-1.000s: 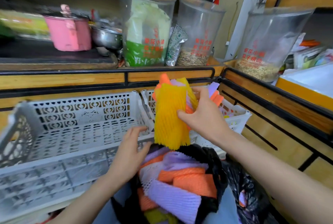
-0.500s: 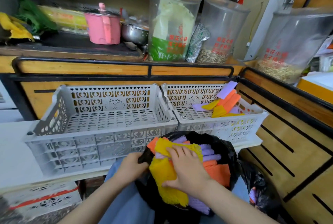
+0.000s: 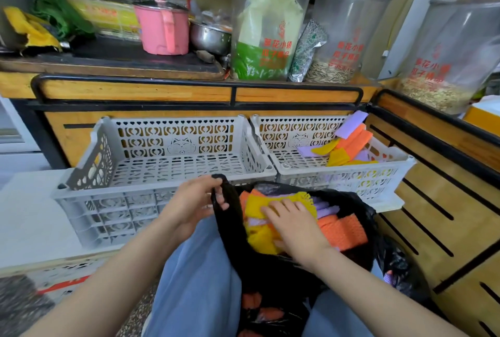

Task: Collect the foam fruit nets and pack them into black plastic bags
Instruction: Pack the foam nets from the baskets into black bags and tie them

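- Your left hand grips the near-left rim of the black plastic bag. The fingers curl round the plastic and pull it up into a peak.
- Your right hand lies flat inside the bag's mouth. Its fingers are straight and press down on the packed nets; it grasps nothing.
- The bag stands between your knees against your blue trousers. Its mouth gapes upward, and its far rim is just in front of the crates.
- On your right the wooden cabinet hems you in, and a second black bag slumps between it and the first.
- On your left there is room over the white ledge.
- The left crate and the right crate, both grey, sit side by side and touching on that ledge.
- Above the crates runs a wood counter edged with a black rail. It carries a pink pot, a steel pot and clear jars.
- The loose nets lean in the right crate's far-right corner, their long axes slanting up toward that corner.
- In the bag, the orange nets lie flat with their long axes roughly left to right. The yellow one is crumpled under your palm.
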Motion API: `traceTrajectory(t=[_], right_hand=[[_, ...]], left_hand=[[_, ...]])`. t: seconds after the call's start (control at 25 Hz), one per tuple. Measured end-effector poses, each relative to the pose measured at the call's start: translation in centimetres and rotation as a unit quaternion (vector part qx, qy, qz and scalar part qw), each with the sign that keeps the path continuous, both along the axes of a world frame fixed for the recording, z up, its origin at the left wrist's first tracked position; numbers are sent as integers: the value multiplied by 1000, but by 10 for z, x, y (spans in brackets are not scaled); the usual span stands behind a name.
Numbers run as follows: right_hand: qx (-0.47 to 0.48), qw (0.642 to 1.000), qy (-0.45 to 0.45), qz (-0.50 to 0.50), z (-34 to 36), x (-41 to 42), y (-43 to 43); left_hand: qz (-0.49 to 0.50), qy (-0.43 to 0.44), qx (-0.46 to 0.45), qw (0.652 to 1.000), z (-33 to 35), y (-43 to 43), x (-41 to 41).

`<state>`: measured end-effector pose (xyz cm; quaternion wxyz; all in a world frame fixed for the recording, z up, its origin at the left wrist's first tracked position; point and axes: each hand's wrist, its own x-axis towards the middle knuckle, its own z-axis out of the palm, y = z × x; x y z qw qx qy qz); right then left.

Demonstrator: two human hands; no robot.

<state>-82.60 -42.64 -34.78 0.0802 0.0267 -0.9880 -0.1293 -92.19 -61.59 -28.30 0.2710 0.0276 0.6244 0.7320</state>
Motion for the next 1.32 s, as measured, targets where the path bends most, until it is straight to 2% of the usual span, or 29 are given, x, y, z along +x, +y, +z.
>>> traceTrajectory(t=[0.12, 0.24, 0.28, 0.36, 0.48, 0.6, 0.76, 0.88, 0.96, 1.04, 1.12, 1.2, 1.32], right_hand=[[36, 994, -13, 101, -14, 5, 8], [34, 996, -51, 66, -6, -10, 30], [34, 995, -77, 61, -3, -15, 33], [9, 977, -201, 72, -5, -23, 33], [-19, 953, -289, 85, -27, -15, 35], [-60, 952, -290, 84, -31, -5, 44], [-41, 971, -207, 111, -10, -12, 47], [-43, 969, -223, 100, 7, -13, 51], [-50, 964, -241, 101, 20, -12, 55], [-78, 969, -189, 136, 37, -10, 63], [-102, 977, -94, 162, 57, -12, 75], [-159, 977, -11, 143, 75, -15, 97], [-200, 975, 89, 50, 94, -26, 144]], left_hand=[[13, -26, 43, 999, 12, -3, -7], [-32, 3, 9, 999, 15, -1, -5], [-41, 17, -3, 999, 15, -1, -4], [-47, 33, -10, 998, 12, -2, -5], [-81, 55, -36, 995, 7, -3, -6], [-128, 100, -83, 983, 5, 0, -7], [-151, 176, -157, 960, 7, 9, -23], [-197, 288, -239, 906, 12, 22, -32], [-224, 391, -316, 835, 17, 33, -35], [-245, 476, -371, 759, 23, 46, -38], [-259, 529, -387, 709, 26, 62, -42], [-249, 570, -374, 688, 27, 83, -49], [-218, 624, -322, 678, 25, 128, -70]])
